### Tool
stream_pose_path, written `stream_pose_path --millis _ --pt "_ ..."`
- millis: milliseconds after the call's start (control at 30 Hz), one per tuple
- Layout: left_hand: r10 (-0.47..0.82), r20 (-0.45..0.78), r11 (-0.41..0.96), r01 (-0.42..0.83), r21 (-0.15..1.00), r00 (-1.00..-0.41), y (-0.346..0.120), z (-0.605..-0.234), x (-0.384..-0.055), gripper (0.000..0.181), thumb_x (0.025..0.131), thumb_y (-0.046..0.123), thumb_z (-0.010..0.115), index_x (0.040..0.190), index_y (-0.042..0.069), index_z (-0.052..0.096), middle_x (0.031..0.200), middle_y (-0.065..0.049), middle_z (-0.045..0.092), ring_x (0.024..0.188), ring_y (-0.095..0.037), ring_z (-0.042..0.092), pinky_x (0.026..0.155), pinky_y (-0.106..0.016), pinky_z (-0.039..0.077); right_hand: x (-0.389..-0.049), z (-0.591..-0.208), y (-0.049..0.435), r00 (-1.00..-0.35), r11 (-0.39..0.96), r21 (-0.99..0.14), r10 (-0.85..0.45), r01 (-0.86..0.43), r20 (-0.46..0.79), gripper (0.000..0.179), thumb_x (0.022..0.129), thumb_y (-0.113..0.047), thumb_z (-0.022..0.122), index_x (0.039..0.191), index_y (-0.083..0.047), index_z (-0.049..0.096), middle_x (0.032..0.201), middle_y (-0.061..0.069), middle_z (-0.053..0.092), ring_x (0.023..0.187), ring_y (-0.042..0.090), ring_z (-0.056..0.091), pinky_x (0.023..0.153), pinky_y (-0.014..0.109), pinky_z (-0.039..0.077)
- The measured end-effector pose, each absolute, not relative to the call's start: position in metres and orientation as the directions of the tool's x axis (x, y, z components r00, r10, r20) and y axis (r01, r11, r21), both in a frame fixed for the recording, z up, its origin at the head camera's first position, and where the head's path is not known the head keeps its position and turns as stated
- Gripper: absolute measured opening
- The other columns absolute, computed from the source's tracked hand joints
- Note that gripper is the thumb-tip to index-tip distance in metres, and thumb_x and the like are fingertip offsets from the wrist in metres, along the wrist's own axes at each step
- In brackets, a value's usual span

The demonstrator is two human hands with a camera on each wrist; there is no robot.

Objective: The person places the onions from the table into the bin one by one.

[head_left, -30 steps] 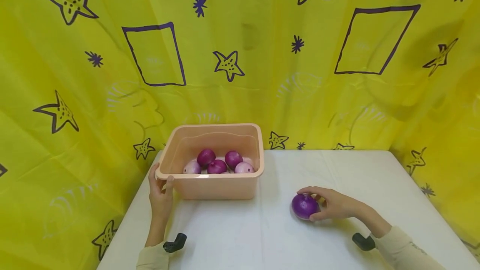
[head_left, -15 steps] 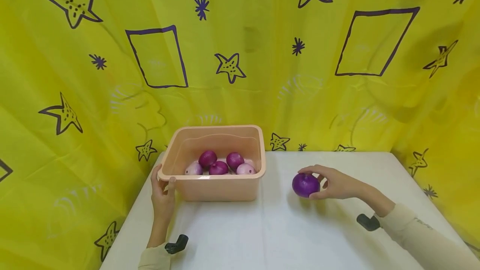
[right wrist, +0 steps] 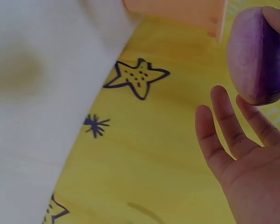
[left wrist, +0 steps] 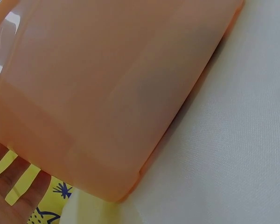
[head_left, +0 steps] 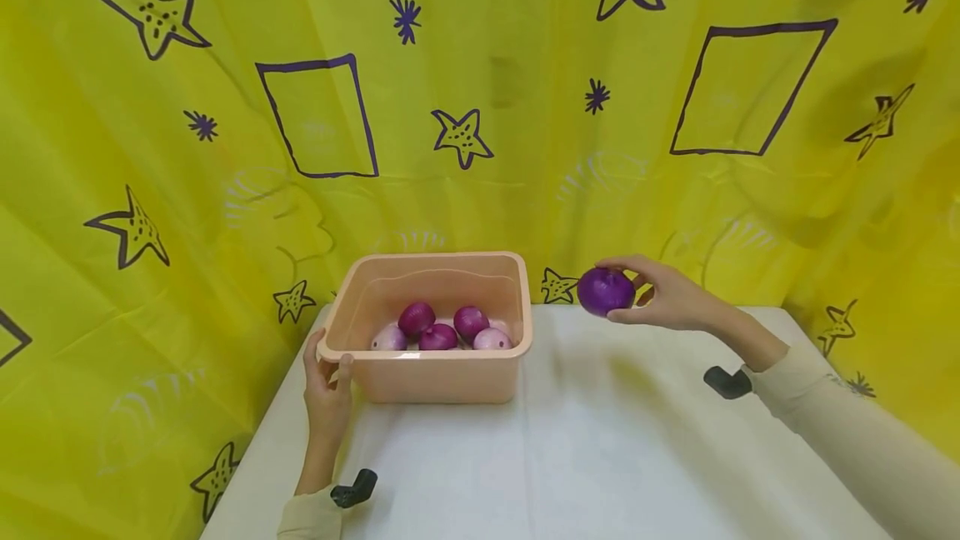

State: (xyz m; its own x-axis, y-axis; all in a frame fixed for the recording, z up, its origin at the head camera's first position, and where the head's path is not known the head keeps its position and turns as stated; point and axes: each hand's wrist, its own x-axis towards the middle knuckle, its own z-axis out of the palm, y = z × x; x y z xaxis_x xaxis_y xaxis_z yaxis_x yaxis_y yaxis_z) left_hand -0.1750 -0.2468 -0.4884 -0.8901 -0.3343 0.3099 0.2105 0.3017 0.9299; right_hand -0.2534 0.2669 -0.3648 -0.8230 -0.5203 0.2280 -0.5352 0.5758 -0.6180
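My right hand (head_left: 667, 297) grips a red onion (head_left: 604, 292) between thumb and fingers, up in the air above the far part of the table. In the right wrist view the onion (right wrist: 259, 56) shows a pale side and a glossy purple side, while several fingers of the right hand (right wrist: 252, 163) stretch out below it. My left hand (head_left: 327, 402) holds the front left corner of a peach plastic bin (head_left: 435, 380) by its rim. Inside the bin lie several onions, among them a dark purple one (head_left: 416, 320) and a paler one (head_left: 492, 339).
A white cloth covers the table (head_left: 600, 457). Behind and beside it hangs a yellow curtain (head_left: 517, 215) with drawn stars and frames. The bin stands at the back left, close to the curtain.
My right hand has lifted the onion off the table, raising it up and away from me. The left hand stays on the bin's rim. The whole view has shifted slightly.
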Motion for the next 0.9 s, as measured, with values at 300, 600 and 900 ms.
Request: stream_pose_path --millis 300,600,900 --pt "-0.331 0.336 0.318 0.231 0.919 -0.882 -0.248 -0.493 -0.176 0.065 0.106 0.022 0.055 0.162 0.024 0.022 0.162 -0.012 0.037 0.131 -0.029 0.05 0.089 -0.005 0.043 -0.268 -0.332 0.255 -0.83 0.584 -0.61 -0.497 -0.536 0.253 0.072 0.084 -0.022 0.086 0.147 -0.012 0.053 0.138 0.013 0.055 0.101 0.027 0.06 0.077 0.029 0.057" --pt "-0.337 0.343 0.325 0.234 0.916 -0.877 -0.25 -0.498 -0.179 0.064 0.106 0.026 0.055 0.161 0.029 0.024 0.162 -0.007 0.037 0.132 -0.03 0.051 0.091 -0.007 0.043 -0.276 -0.323 0.248 -0.845 0.617 -0.591 -0.472 -0.52 0.251 0.072 0.084 -0.028 0.086 0.147 -0.018 0.053 0.136 0.009 0.056 0.102 0.027 0.061 0.077 0.03 0.058" --pt "-0.34 0.345 0.328 0.234 0.915 -0.875 -0.251 -0.497 -0.179 0.063 0.106 0.022 0.055 0.161 0.025 0.025 0.161 -0.011 0.04 0.129 -0.024 0.051 0.089 -0.007 0.044 -0.29 -0.317 0.228 -0.826 0.597 -0.594 -0.513 -0.539 0.235 0.072 0.084 -0.029 0.086 0.148 -0.016 0.053 0.139 0.011 0.056 0.102 0.029 0.063 0.08 0.037 0.058"
